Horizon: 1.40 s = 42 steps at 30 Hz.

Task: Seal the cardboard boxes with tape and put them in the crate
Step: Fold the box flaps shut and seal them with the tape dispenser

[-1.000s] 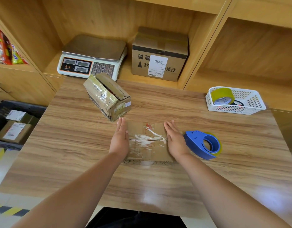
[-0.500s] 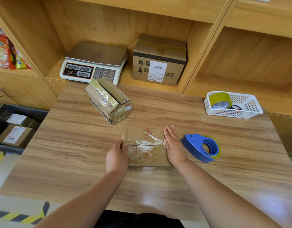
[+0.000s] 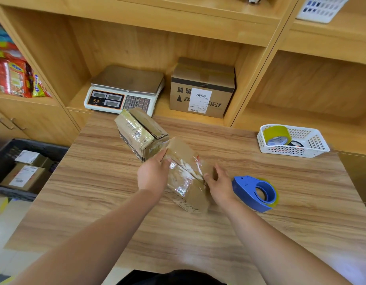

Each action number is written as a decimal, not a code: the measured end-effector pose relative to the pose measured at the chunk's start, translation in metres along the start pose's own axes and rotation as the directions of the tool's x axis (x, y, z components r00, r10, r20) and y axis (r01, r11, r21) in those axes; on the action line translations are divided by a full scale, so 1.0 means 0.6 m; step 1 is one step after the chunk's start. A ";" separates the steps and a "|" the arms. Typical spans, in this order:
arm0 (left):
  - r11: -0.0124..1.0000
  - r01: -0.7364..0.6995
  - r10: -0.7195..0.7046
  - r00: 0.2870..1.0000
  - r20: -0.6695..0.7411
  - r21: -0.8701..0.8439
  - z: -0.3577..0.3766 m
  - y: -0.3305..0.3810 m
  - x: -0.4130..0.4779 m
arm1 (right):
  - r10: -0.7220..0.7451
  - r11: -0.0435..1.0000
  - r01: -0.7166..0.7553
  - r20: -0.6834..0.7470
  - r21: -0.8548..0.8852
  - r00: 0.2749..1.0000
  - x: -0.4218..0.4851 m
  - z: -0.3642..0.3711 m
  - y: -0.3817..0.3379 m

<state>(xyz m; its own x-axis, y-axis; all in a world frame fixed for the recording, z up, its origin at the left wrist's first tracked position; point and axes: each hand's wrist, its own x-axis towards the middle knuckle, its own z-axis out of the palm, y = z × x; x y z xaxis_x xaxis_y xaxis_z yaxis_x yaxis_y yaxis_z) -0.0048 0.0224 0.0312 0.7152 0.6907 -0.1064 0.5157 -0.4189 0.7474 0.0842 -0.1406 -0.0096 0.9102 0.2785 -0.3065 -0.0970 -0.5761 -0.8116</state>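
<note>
A small taped cardboard box is lifted and tilted above the middle of the wooden table. My left hand grips its left side, and my right hand holds its right side. Just behind it a second taped cardboard box stands tilted on the table. A blue tape dispenser lies on the table right of my right hand. The dark crate sits on the floor at the left, with two labelled boxes inside.
A white basket with a yellowish tape roll stands at the table's back right. On the shelf behind are a weighing scale and a larger cardboard box. Snack packets fill the left shelf.
The small box lay flat on the table between my hands. Both hands closed on its sides and raised it, turning it at an angle.
</note>
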 end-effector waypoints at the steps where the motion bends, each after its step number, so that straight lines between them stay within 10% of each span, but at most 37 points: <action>1: 0.998 -0.057 0.057 0.998 0.002 0.027 -0.005 0.008 0.004 | 0.025 0.999 -0.025 -0.015 0.032 1.000 -0.001 -0.002 -0.002; 6: 0.904 -0.420 0.422 0.907 -0.005 0.084 -0.014 0.036 0.021 | 0.077 0.994 -0.076 0.000 0.083 0.997 -0.002 -0.011 0.002; 10: 0.611 -0.758 0.765 0.640 0.079 0.229 0.007 0.025 0.026 | 0.115 0.978 -0.114 0.002 0.176 0.993 -0.011 -0.032 -0.032; 16: 0.453 -0.875 0.878 0.471 0.088 0.169 0.024 0.016 0.001 | -0.139 0.960 0.160 -0.106 0.228 0.985 0.008 -0.069 -0.090; 19: 0.524 -0.850 0.850 0.526 0.039 0.057 0.022 0.014 -0.007 | -0.264 0.965 0.261 0.173 0.037 0.949 0.009 -0.082 -0.095; 24: 0.827 -0.558 0.562 0.822 0.092 -0.062 -0.003 0.027 -0.017 | -0.345 0.866 0.454 0.408 -0.209 0.845 0.006 -0.092 -0.092; 32: 0.855 -0.498 0.392 0.802 0.450 0.143 -0.010 0.028 0.001 | -0.366 0.734 0.544 0.439 -0.405 0.821 0.012 -0.090 -0.087; 42: 0.942 -0.275 0.323 0.897 0.301 -0.191 0.023 0.029 0.032 | -0.469 0.783 0.528 0.246 -0.328 0.848 0.026 -0.067 -0.094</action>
<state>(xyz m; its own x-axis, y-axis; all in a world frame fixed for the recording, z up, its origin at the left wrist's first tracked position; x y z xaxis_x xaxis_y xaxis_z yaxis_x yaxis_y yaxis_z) 0.0244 0.0201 0.0332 0.9503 0.3070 -0.0522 0.1996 -0.4717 0.8589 0.1199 -0.1348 0.0515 0.7188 0.6952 -0.0015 0.5369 -0.5565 -0.6341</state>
